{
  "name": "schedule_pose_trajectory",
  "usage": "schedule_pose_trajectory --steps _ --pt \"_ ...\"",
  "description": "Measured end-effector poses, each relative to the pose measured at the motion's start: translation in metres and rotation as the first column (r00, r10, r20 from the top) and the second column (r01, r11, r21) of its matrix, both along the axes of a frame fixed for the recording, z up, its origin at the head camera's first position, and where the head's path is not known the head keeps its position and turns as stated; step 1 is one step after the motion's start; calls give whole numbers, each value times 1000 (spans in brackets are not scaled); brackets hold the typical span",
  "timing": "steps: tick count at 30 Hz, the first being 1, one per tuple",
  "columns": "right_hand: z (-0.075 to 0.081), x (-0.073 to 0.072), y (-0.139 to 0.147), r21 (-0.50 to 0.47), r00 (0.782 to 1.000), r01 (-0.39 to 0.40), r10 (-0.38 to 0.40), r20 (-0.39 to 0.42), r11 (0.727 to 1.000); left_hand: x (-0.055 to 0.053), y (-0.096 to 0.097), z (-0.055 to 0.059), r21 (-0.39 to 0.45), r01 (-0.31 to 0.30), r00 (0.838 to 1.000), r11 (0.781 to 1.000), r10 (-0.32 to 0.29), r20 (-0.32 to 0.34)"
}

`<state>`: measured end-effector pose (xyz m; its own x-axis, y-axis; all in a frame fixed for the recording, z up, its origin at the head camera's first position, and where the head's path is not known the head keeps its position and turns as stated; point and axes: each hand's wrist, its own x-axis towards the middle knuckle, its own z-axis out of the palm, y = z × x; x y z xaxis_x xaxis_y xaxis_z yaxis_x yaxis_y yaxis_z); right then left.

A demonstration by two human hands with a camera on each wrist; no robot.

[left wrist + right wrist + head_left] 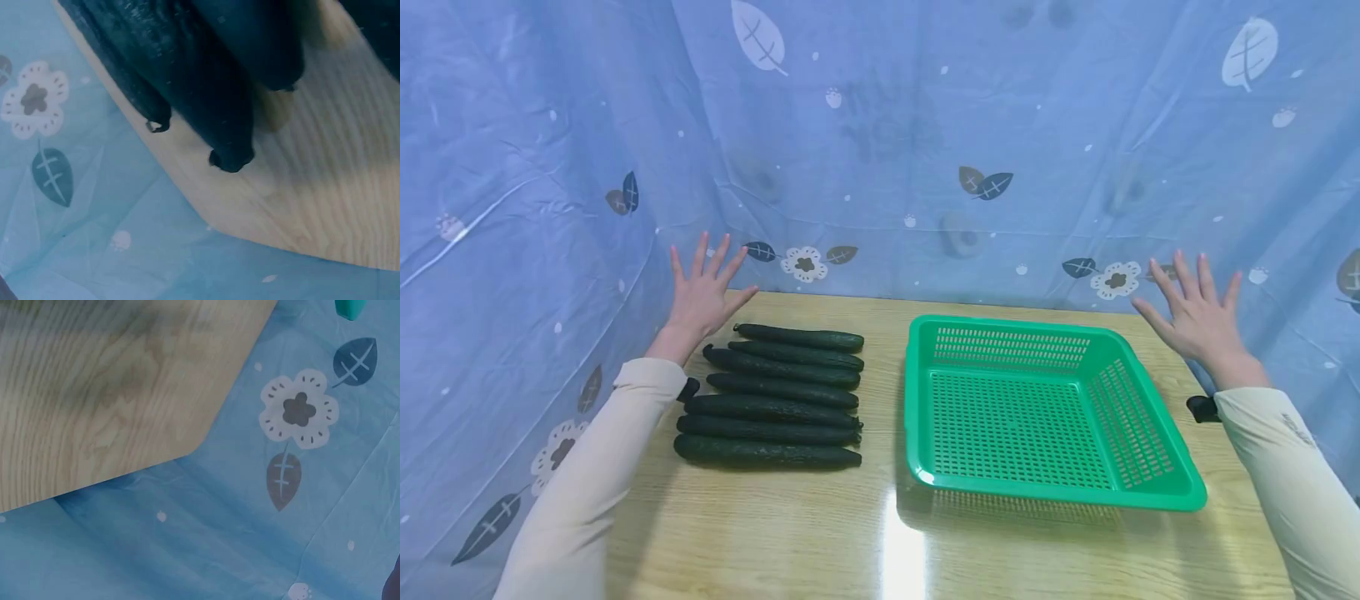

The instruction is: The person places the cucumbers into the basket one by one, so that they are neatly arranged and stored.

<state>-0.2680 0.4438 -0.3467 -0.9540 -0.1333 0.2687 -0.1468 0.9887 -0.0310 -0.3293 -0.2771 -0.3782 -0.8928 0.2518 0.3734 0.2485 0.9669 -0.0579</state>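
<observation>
Several dark green cucumbers (775, 408) lie side by side in a column on the left half of the table. My left hand (698, 296) is raised just beyond their far left end, fingers straight and spread, holding nothing. In the left wrist view, the stem ends of some cucumbers (187, 81) show close up over the wood. To the right stands a green plastic basket (1052, 492) with slotted walls and nothing inside. My right hand (1206, 325), also with spread fingers and holding nothing, hovers beyond the basket's right side.
A light wooden table (760, 533) carries the cucumbers and basket. Blue curtain cloth (895, 150) with leaf and flower prints hangs behind it and along both sides, close to the table's edges. A bright reflection lies on the wood near the front.
</observation>
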Motion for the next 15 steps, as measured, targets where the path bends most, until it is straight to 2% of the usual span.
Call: schedule_pose_trajectory --steps 4,7,11,15 --pt "-4 6 4 -10 1000 -23 23 3 1000 3 -4 -6 -21 -6 1000 1000 6 10" --pt "-9 12 8 -19 999 -43 43 16 999 8 -6 -13 -9 -8 999 1000 9 42" --pt "-18 21 15 -46 996 -69 72 47 997 18 -9 -20 16 -11 994 1000 9 106" --pt "-25 29 23 -113 990 -100 110 88 989 31 -10 -27 18 -5 989 1000 2 149"
